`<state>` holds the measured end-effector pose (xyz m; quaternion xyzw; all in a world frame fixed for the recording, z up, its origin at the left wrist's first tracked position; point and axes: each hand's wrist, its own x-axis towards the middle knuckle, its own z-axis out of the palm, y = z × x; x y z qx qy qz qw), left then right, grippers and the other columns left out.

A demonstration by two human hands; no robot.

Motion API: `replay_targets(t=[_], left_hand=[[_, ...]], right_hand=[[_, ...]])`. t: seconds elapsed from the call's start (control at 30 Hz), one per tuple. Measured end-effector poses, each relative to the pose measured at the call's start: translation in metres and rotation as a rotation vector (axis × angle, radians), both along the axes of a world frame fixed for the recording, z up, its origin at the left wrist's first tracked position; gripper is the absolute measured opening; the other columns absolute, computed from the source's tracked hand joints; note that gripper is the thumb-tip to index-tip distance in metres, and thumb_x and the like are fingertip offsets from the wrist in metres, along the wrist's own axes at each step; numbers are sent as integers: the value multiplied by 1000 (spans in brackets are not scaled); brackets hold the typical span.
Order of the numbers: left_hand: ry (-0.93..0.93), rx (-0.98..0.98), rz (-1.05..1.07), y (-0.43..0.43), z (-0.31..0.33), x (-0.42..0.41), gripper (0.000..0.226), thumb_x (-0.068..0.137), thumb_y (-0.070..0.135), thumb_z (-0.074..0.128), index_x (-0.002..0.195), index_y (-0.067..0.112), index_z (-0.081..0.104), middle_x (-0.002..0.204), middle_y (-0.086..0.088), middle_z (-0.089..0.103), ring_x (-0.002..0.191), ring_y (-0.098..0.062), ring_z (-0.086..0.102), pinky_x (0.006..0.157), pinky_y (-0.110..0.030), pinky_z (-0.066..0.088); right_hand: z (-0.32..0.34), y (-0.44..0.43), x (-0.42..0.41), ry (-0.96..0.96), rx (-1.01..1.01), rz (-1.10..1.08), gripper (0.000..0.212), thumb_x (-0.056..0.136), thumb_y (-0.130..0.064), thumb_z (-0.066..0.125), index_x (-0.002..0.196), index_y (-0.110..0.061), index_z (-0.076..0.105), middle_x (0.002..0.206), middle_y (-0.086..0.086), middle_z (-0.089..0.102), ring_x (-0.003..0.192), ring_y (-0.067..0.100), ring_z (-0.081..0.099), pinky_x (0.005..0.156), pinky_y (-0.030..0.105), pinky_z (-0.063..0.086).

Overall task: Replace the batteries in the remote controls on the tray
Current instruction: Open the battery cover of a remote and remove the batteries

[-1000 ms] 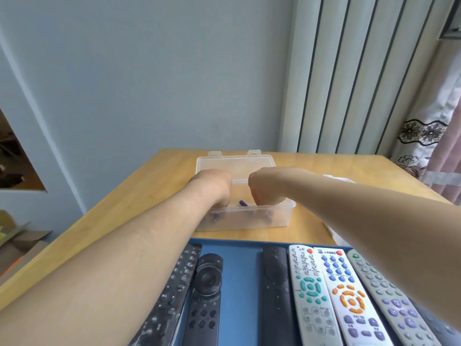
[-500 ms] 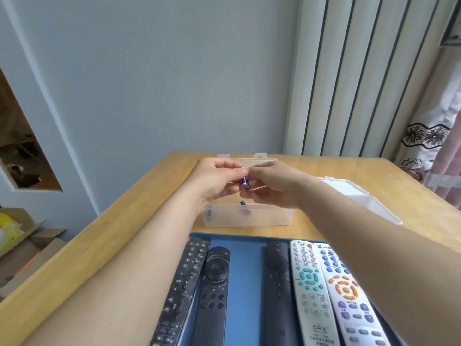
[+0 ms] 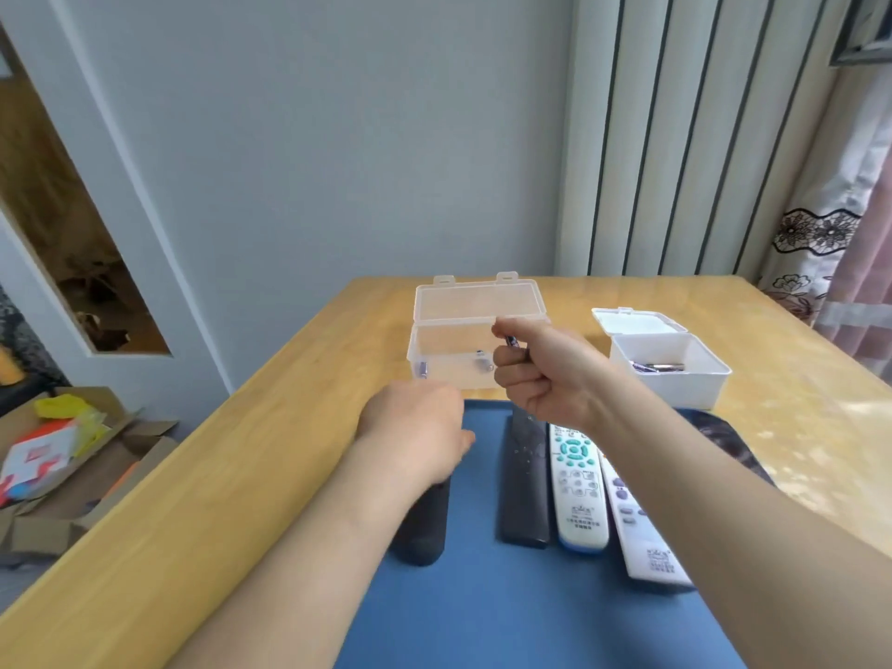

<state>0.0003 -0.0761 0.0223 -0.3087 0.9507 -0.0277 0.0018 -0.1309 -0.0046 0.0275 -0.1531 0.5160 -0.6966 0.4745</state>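
Now the right hand (image 3: 540, 374) is raised above the far edge of the blue tray (image 3: 482, 610), just in front of the clear box (image 3: 463, 374). It is clenched into a fist around a battery (image 3: 510, 341), and only the dark end of the battery comes out at the top of the fist, beside the thumb. The left hand (image 3: 415, 432) is lower and more to the left, with its back turned up. It lies over the far end of a black remote (image 3: 420, 528) at the left side of the tray. This hand is a little blurred and its fingers point down and away, so I cannot tell if it grasps the remote or only touches it. To the right on the tray, a slim black remote (image 3: 523, 490), a white remote (image 3: 579, 490) with green buttons and a second white remote (image 3: 644, 543) lie side by side, with their length going from near to far. The right forearm covers a part of the second white remote. The clear box stands on the wooden table (image 3: 231, 485) just beyond the tray. Its lid (image 3: 478, 299) is open toward the far side, and a few loose batteries (image 3: 482, 363) lie on its bottom. A white box (image 3: 675, 386), also open, stands at the right of the clear box and apart from it, with some dark batteries inside. On the floor at the left of the table there is a cardboard box (image 3: 72, 456) with colourful things in it.
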Motion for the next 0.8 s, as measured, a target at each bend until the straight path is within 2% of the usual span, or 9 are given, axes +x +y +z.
replay_targets(t=[0.13,0.23,0.3,0.37,0.43,0.5,0.53,0.67,0.8], left_hand=[[-200,-157,33,19,-24,-3,41,93,30,58,125,10,45,123,-11,57,116,-29,53,70,-32,37],[-113,-126,25,26,-22,1,35,84,10,62,115,12,48,114,-11,61,109,-30,57,66,-31,40],[53,20,24,25,-17,4,24,79,11,62,101,18,55,102,-7,65,100,-29,60,67,-32,45],[332,283,79,15,-12,9,21,76,20,65,96,25,64,90,-1,70,88,-24,65,74,-32,53],[703,725,110,7,-10,11,24,77,18,70,101,24,68,88,1,75,86,-19,70,84,-36,55],[1033,1182,59,14,-8,9,29,85,6,69,113,8,65,97,-8,75,93,-22,72,88,-38,56],[1149,1312,25,20,-7,7,27,87,2,65,114,2,64,100,-12,74,94,-24,71,86,-36,57],[1363,1454,8,33,-10,-2,17,89,7,63,105,3,69,98,-12,74,91,-21,70,79,-28,56],[1251,1379,78,44,-20,-4,24,90,30,62,87,10,75,84,-5,74,78,-13,69,65,-26,54]], right_hand=[[-3,10,18,24,18,-50,25,101,-20,45,77,-14,51,52,-3,29,38,8,36,33,14,18],[-5,24,28,24,21,-57,27,102,-18,42,82,-10,58,54,-1,40,43,9,42,32,13,20],[-7,37,31,113,36,-61,29,102,-16,42,84,-9,63,60,0,45,46,9,37,34,14,17],[-9,47,33,218,50,-56,30,102,-19,45,81,-9,64,63,1,44,47,9,31,35,16,15],[-12,56,35,337,101,-47,29,100,-29,50,83,-11,65,64,0,43,48,9,28,38,17,14],[-15,64,37,447,160,-15,32,97,-42,52,87,-15,64,67,0,46,47,8,28,39,18,16],[-16,67,39,479,165,21,33,95,-47,53,88,-16,64,68,0,46,47,8,27,40,20,15],[-20,69,45,453,62,153,37,95,-49,51,91,-16,66,66,3,59,51,11,25,44,21,13],[-24,66,43,444,-16,80,41,97,-45,50,93,-9,70,69,8,56,45,8,24,40,18,17]])
